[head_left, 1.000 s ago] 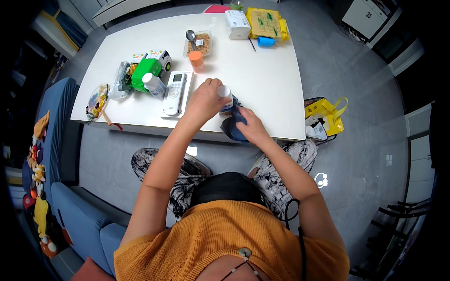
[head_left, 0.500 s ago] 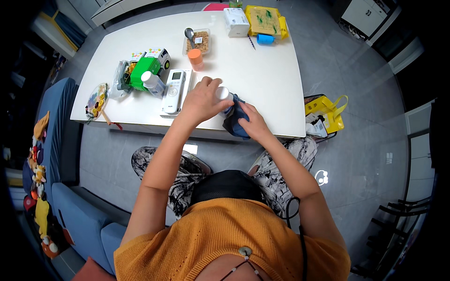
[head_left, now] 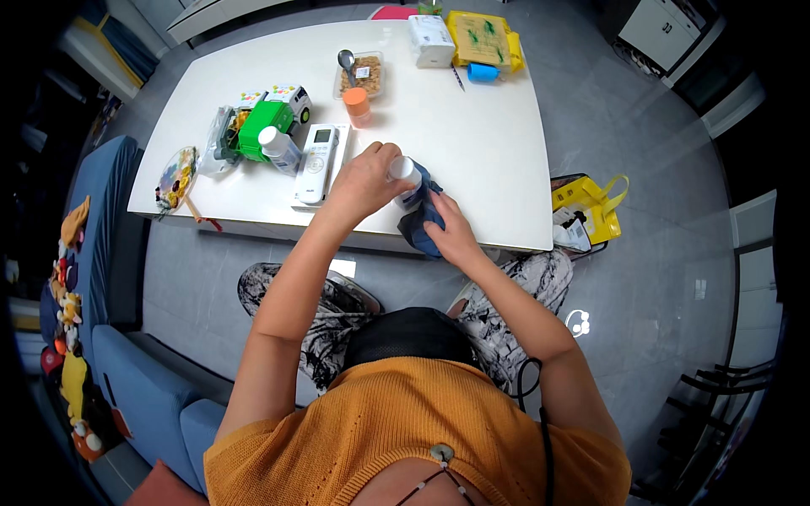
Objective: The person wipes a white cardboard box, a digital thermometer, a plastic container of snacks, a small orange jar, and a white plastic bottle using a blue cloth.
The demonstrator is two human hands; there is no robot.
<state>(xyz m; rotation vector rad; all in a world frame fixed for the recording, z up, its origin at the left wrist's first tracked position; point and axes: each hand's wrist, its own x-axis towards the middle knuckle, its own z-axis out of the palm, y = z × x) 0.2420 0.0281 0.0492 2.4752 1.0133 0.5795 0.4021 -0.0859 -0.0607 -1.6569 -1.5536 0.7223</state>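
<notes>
My left hand [head_left: 365,181] is closed on a white-capped bottle [head_left: 405,169] near the table's front edge, its fingers at the cap and upper side. A dark blue cloth [head_left: 418,234] is bunched against the right side of that bottle and droops over the table edge. My right hand [head_left: 452,228] grips the cloth, thumb and fingers pressing it toward the bottle. The bottle's lower part is hidden by the cloth and hands. Just left of my left hand, a white remote control [head_left: 315,165] lies on a flat white box [head_left: 341,152].
Another white-capped bottle [head_left: 279,150] leans beside a green toy truck [head_left: 266,126]. Farther back stand an orange-capped bottle [head_left: 357,107], a food tub [head_left: 368,76] with a spoon [head_left: 347,63], a tissue pack [head_left: 431,40], a yellow package [head_left: 483,38] and a blue cylinder [head_left: 483,73].
The view has shifted slightly. More of the bottle's white cap shows beside my left hand, and my right hand has moved a little along the cloth.
</notes>
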